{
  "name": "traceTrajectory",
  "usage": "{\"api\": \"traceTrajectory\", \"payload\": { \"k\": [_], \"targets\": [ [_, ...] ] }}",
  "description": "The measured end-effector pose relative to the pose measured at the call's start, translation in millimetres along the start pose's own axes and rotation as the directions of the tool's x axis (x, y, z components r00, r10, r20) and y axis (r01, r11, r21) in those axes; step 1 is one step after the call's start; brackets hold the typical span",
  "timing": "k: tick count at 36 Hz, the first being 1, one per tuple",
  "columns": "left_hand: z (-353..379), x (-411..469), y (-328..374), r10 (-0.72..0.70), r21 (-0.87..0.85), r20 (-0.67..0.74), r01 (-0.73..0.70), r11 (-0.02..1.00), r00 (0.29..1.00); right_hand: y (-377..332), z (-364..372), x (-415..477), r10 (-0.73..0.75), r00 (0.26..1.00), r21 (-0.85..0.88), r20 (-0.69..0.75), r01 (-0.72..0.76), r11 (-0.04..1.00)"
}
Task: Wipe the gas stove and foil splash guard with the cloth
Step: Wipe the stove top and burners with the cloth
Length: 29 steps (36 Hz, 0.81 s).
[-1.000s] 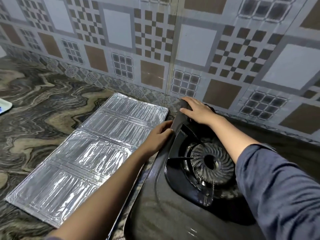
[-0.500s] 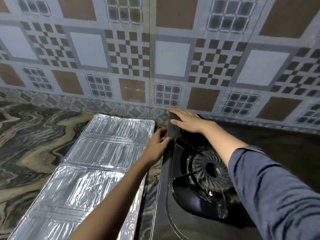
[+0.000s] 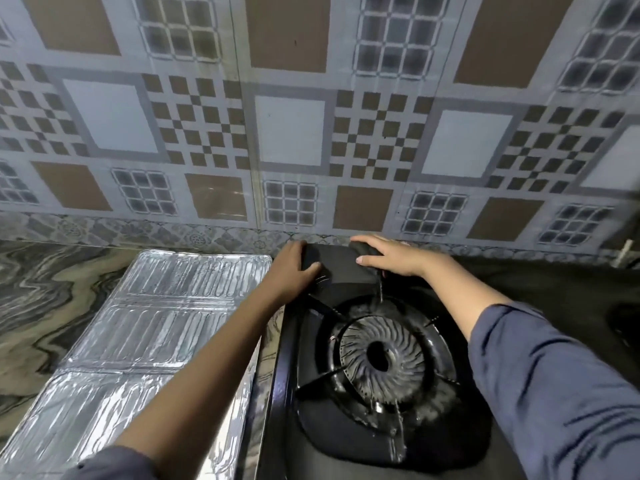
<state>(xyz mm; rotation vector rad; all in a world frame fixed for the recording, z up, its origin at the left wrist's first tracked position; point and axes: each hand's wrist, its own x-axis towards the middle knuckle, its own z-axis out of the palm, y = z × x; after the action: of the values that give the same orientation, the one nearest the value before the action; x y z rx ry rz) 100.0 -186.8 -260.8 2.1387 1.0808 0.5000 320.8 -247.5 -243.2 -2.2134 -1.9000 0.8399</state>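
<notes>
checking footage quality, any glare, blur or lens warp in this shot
Head view: glare streaks on the foil and a wet sheen on the burner; the head view's wide lens bows the tiles; its right edge is smeared and dark.

Black gas stove (image 3: 346,441), silver foil splash guard (image 3: 138,341), brown-checkered wall tiles (image 3: 194,119), swirled marble counter (image 3: 45,296).
</notes>
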Motion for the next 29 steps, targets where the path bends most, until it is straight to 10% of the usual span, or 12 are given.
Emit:
{"api": "traceTrajectory", "payload": {
  "k": [9,29],
  "targets": [
    [14.9,35.4,31.0,0.064,0.41,0.16,-0.126,0.903,0.985,27.3,-2.6,-31.0,0.006,0.986,-0.057,-0.168,-0.016,0.998],
    [91.0,71.6,133.9,0.063,0.363,0.431,-0.237,0.901,0.9,143.1,-25.2,-107.0,0.136,0.955,0.001,-0.265,-0.141,0.99]
  ]
}}
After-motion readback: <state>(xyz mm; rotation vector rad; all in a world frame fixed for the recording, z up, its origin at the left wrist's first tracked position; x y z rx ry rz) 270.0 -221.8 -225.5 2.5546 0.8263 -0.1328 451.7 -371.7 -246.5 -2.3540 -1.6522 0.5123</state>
